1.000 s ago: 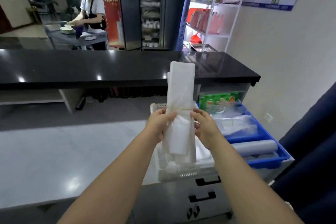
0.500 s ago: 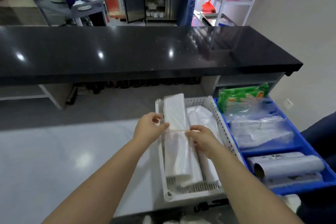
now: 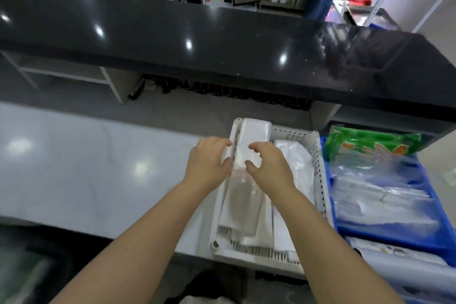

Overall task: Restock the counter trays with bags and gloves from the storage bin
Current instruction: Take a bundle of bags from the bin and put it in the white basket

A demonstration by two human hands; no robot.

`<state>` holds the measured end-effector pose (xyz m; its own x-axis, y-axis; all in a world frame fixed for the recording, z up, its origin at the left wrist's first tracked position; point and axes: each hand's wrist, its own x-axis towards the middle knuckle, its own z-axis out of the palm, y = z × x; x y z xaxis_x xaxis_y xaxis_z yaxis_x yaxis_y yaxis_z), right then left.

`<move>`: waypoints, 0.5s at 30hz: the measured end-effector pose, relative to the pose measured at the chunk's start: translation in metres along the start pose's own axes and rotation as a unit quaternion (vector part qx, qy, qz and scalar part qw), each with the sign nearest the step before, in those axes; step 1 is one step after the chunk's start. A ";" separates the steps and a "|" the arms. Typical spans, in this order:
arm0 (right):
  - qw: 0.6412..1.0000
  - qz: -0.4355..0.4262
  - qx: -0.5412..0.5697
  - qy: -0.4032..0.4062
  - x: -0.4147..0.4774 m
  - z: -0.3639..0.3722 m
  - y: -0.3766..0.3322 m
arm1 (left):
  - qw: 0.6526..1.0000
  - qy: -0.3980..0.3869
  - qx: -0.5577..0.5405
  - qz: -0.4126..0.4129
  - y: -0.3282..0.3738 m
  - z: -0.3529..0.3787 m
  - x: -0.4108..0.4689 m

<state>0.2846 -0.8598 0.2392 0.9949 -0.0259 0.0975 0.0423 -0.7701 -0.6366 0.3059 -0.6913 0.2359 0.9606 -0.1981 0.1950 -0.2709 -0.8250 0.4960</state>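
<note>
A folded bundle of white plastic bags (image 3: 254,136) lies lengthwise along the left side of the white perforated tray (image 3: 318,180), its far end resting on the tray's back rim. My left hand (image 3: 209,163) pinches the bundle's left edge at the tray wall. My right hand (image 3: 270,170) curls over its top, thumb and fingers on either side. Another stack of white bags (image 3: 296,163) lies in the tray to the right. The blue storage bin (image 3: 385,232) stands right of the tray with a green glove pack (image 3: 370,143) and clear bags (image 3: 382,192).
The tray sits at the right end of a pale worktop (image 3: 86,168). A raised black counter (image 3: 222,39) runs across behind it. A rolled sheet (image 3: 394,254) lies in a blue bin at the lower right. Shelving and a cart stand far behind.
The bundle, held upright above the tray a second ago, has come down flat into the tray's left side. Both hands have slid toward its far end, and the view has tilted down.
</note>
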 end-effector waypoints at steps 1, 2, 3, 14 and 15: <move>0.999 -0.043 -0.010 0.002 0.004 0.000 -0.011 | 1.000 0.015 0.024 -0.002 -0.003 -0.007 -0.005; 0.997 -0.080 -0.021 0.001 0.008 0.002 -0.022 | 0.998 0.032 0.045 -0.007 -0.007 -0.014 -0.010; 0.993 -0.111 -0.033 -0.001 0.010 0.005 -0.034 | 0.997 0.046 0.067 -0.015 -0.011 -0.022 -0.017; 0.923 -0.369 -0.092 -0.057 -0.061 0.096 -0.202 | 0.953 0.145 0.178 -0.198 -0.114 -0.154 -0.183; 0.915 -0.388 -0.090 -0.063 -0.074 0.108 -0.223 | 0.947 0.156 0.182 -0.216 -0.127 -0.167 -0.206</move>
<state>0.2110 -0.6174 0.2915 0.6751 0.6378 0.3707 0.7357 -0.6190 -0.2748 0.1323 -0.4574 0.2743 0.8966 0.3178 0.3085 0.2366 -0.9324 0.2731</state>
